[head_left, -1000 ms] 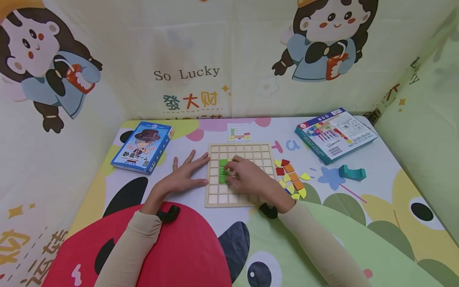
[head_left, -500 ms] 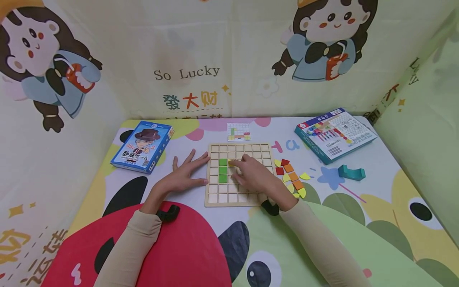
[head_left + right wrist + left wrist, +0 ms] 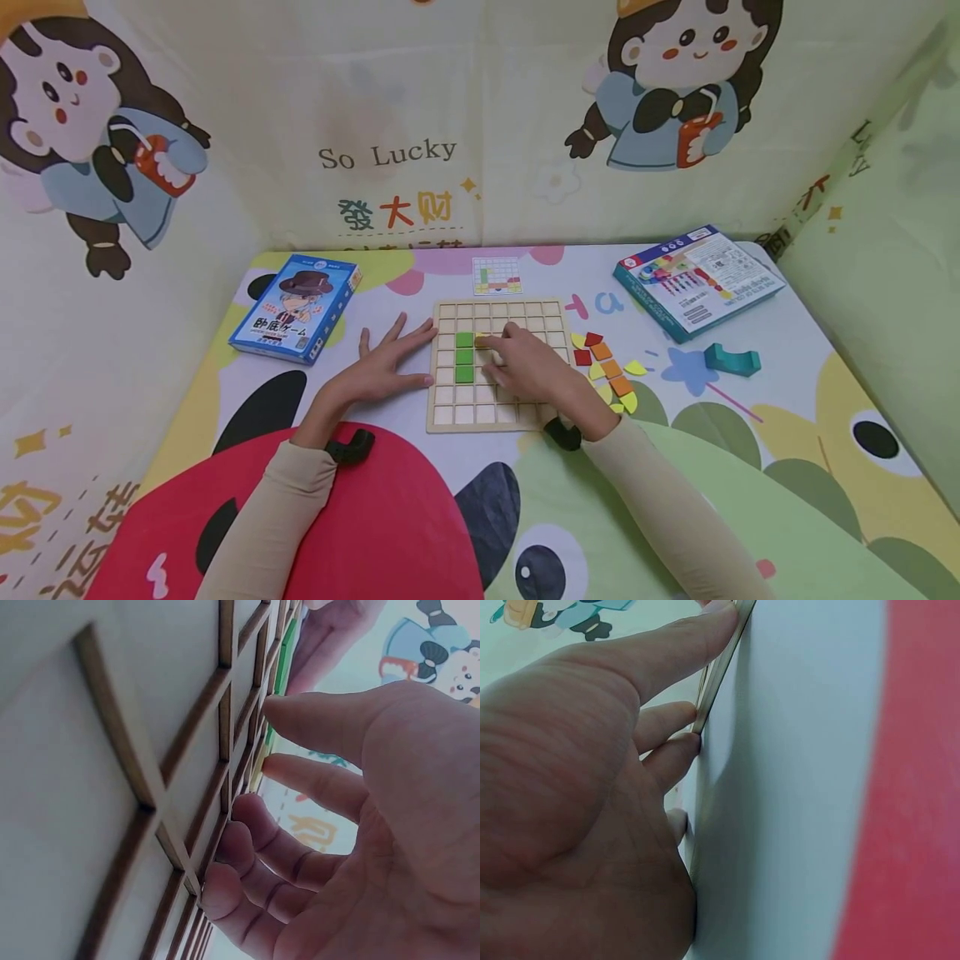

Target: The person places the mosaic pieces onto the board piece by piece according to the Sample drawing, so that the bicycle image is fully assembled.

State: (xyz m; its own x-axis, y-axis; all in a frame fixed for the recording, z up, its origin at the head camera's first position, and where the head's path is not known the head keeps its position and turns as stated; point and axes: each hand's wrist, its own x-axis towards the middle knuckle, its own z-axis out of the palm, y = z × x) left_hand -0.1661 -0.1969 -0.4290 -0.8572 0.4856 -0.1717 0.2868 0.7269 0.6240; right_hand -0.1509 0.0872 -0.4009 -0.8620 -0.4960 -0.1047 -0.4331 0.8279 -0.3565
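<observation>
A wooden grid board (image 3: 465, 414) lies flat on the table, with a column of green square tiles (image 3: 464, 357) set in its left part. Beside the top green tile is a small yellow piece (image 3: 480, 340), mostly covered by a fingertip. My right hand (image 3: 531, 365) reaches over the board from the right. Its straight index finger (image 3: 315, 780) presses on the yellow piece, while the other fingertips bend down at the grid. With fingers spread, my left hand (image 3: 384, 365) rests against the board's left edge; thumb and fingertips touch the wooden rim (image 3: 724, 667).
A pattern card (image 3: 497, 276) lies behind the board. Red, orange and yellow pieces (image 3: 611, 368) are scattered to its right, near a teal bridge-shaped block (image 3: 732, 360). A blue box (image 3: 296, 308) stands left, another game box (image 3: 699, 282) back right.
My right thumb and fingers have drawn back right from the green tiles, uncovering them. The index finger has straightened onto the yellow piece. The left hand has stayed at the board's edge.
</observation>
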